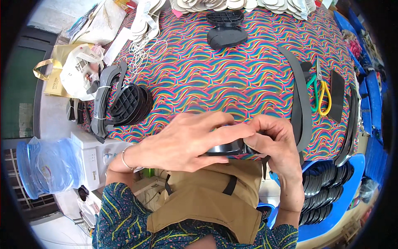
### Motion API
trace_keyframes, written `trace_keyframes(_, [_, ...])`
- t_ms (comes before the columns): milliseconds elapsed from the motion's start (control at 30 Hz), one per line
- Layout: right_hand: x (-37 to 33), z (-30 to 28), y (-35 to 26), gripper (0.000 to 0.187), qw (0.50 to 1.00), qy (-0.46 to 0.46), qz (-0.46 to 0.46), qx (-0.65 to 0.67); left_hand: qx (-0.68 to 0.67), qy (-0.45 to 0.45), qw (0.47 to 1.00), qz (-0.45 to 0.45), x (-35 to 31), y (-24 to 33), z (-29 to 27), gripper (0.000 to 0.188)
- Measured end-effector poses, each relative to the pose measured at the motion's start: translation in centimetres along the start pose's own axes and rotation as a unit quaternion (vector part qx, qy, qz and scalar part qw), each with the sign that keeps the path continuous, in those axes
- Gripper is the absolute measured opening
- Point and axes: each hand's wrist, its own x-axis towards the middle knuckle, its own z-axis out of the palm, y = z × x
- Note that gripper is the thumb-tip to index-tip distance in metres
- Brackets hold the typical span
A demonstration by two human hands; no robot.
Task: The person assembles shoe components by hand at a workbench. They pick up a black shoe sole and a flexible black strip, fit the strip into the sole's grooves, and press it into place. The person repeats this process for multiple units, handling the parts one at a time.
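black piece [227, 149] partly hidden by left hand [184, 141]

We hold one glossy black piece [227, 149] between our two hands, near the close edge of the patterned cloth [186, 83], its visible side smooth and gently curved, with a pale sheen running along it. Our left hand [184, 141] covers much of it, the fingers reaching across above and the thumb below, so we cannot tell its full outline. At its right end, we bring the bent fingers and thumb of our right hand [273, 139] close together, hiding the edge there.
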Motion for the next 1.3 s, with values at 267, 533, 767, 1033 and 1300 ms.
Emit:
trace_keyframes(267, [-0.3, -1.9, -1.7, 0.016, 0.995, -0.032, 0.046, -0.078, -0.139, 0.071, 0.988, -0.011, -1.2, 0.0, 1.1, 0.048])
trace_keyframes(533, [-1.5, -2.6, -2.5, 0.016, 0.999, 0.003, -0.028, 0.030, -0.196, 0.175, 0.963, -0.055, -2.2, 1.0, 1.6, 0.028])
trace_keyframes(767, [-2.9, -3.2, 0.3, 0.018, 0.993, 0.051, -0.068, 0.082, -0.264, 0.226, 0.936, -0.059, -3.8, 1.1, 1.9, 0.032])
trace_keyframes(1033, [-4.0, -1.1, 4.9, 0.016, 0.971, 0.065, -0.054, 0.223, -0.309, 0.329, 0.889, -0.082, -4.1, 0.9, 3.8, 0.037])
trace_keyframes(1300, [-3.4, 3.2, 8.2, 0.018, 0.933, 0.135, -0.097, 0.320, -0.417, 0.386, 0.810, -0.146, -2.1, 1.0, 4.9, 0.045])
